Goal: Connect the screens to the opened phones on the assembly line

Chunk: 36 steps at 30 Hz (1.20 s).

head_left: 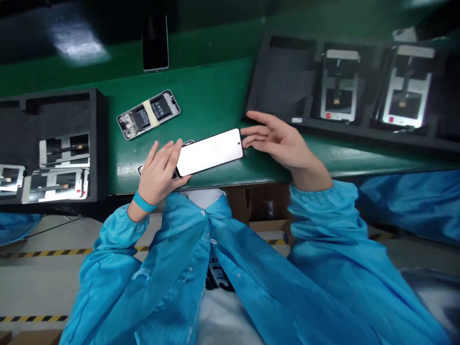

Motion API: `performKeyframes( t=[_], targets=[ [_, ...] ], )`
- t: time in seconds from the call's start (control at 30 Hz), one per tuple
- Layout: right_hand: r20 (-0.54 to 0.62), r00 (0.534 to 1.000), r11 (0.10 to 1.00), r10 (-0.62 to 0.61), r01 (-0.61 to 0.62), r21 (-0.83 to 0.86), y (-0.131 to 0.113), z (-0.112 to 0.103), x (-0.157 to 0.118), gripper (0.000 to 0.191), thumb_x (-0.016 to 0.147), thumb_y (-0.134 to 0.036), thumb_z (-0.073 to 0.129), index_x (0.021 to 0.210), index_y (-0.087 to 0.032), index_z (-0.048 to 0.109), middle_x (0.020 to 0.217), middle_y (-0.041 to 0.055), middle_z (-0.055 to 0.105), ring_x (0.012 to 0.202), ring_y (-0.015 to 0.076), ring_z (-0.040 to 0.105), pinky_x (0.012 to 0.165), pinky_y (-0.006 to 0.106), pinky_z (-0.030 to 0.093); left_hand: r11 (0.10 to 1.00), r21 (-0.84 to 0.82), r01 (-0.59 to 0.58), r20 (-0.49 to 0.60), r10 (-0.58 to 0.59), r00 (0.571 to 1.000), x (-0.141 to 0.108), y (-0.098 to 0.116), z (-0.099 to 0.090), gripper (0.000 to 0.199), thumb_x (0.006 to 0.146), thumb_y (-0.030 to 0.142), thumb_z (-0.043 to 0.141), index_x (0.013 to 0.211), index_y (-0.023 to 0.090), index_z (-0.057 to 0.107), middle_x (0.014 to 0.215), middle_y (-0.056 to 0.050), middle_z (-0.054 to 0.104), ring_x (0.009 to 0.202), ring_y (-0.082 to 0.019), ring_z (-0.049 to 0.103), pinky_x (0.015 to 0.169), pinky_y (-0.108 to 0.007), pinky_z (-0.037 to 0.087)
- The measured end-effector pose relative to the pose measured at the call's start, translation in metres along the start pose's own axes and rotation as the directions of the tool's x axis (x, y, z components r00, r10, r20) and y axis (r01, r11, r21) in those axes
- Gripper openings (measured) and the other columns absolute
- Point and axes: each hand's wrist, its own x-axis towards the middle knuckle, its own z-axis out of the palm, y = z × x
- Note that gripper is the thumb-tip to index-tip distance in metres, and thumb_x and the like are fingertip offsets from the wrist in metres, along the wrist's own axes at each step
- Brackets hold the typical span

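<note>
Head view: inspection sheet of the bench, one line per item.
Surface: green bench top, glossy.
Job's things: white-faced phone between the hands; opened phone with battery showing; dark-faced phone; black foam trays holding phone frames.
Clutter: white scrap at far right, unclear.
Hands: left hand grips the phone's near end, blue wrist strap; right hand has fingers at the other end.
Cables: thin dark cable on the floor.
Surroundings: striped floor tape; cardboard box under the bench.
</note>
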Motion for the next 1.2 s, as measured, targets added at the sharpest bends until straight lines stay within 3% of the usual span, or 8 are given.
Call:
performKeyframes(
  t=[0.2,0.37,0.57,0.7,0.87,1.07,1.2],
  targets=[
    [0.059,0.998,1.000,-0.011,0.010,0.022,-0.010,0.002,-0.004,0.082,0.093,-0.061,0.062,0.168,-0.031,0.043,0.147,0.0128,0.071,0.117,0.0340,0.077,0.098,0.055,0.065,0.999,0.035,-0.008,-0.042,0.010,0.999,-0.001,-0.001,0.000,0.094,0.101,0.052,0.068,0.175,0.019,0.020,0.150,-0.019,0.068,0.141,-0.037,0.065,0.133,-0.065,0.036],
    [0.085,0.996,1.000,0.000,0.000,0.008,-0.010,-0.001,-0.006,0.092,0.090,-0.063,0.060,0.172,-0.031,0.034,0.151,0.0120,0.069,0.118,0.0357,0.076,0.098,0.057,0.064,0.999,0.051,0.002,-0.046,0.000,0.999,-0.001,0.000,0.000,0.093,0.102,0.055,0.067,0.175,0.022,0.020,0.147,-0.017,0.069,0.138,-0.036,0.067,0.132,-0.063,0.039],
    [0.101,0.994,0.996,-0.043,0.050,-0.069,-0.003,-0.004,-0.005,0.089,0.094,-0.063,0.057,0.174,-0.033,0.032,0.151,0.0118,0.068,0.117,0.0348,0.076,0.097,0.057,0.065,0.994,0.104,-0.038,-0.073,0.046,0.996,-0.001,0.001,-0.001,0.094,0.102,0.053,0.067,0.176,0.024,0.017,0.141,-0.016,0.071,0.130,-0.034,0.070,0.130,-0.061,0.043],
    [0.139,0.990,0.998,-0.030,0.038,-0.056,0.005,-0.002,0.001,0.098,0.093,-0.056,0.067,0.176,-0.035,0.019,0.158,0.0116,0.063,0.125,0.0319,0.073,0.102,0.054,0.064,0.996,0.092,-0.009,0.027,0.007,1.000,0.005,0.002,-0.003,0.087,0.100,0.050,0.069,0.172,0.021,0.030,0.138,-0.016,0.069,0.131,-0.036,0.066,0.133,-0.066,0.037],
    [0.040,0.997,0.990,-0.061,0.065,-0.121,0.019,0.002,0.005,0.094,0.103,-0.049,0.062,0.176,-0.042,0.005,0.170,0.0105,0.050,0.141,0.0288,0.065,0.114,0.055,0.059,0.998,0.061,0.018,0.190,-0.030,0.981,0.016,0.005,-0.004,0.086,0.097,0.045,0.072,0.169,0.016,0.035,0.145,-0.018,0.065,0.142,-0.038,0.058,0.137,-0.066,0.028],
    [-0.053,0.991,0.971,-0.120,0.106,-0.215,0.023,0.010,0.003,0.086,0.103,-0.054,0.062,0.175,-0.039,0.016,0.164,0.0150,0.056,0.148,0.0312,0.060,0.116,0.056,0.057,0.995,-0.019,0.097,0.209,-0.091,0.974,-0.004,-0.008,-0.014,0.099,0.099,0.064,0.067,0.173,0.019,0.020,0.170,-0.024,0.041,0.156,-0.043,0.044,0.131,-0.065,0.034],
    [-0.081,0.980,0.962,-0.182,0.161,-0.223,0.027,0.013,0.003,0.077,0.103,-0.054,0.063,0.171,-0.041,0.029,0.154,0.0162,0.064,0.141,0.0312,0.066,0.111,0.055,0.059,0.989,-0.048,0.143,0.217,-0.129,0.968,-0.023,-0.018,-0.025,0.095,0.099,0.054,0.068,0.174,0.022,0.019,0.157,-0.021,0.055,0.143,-0.039,0.055,0.122,-0.056,0.048]
  ],
)
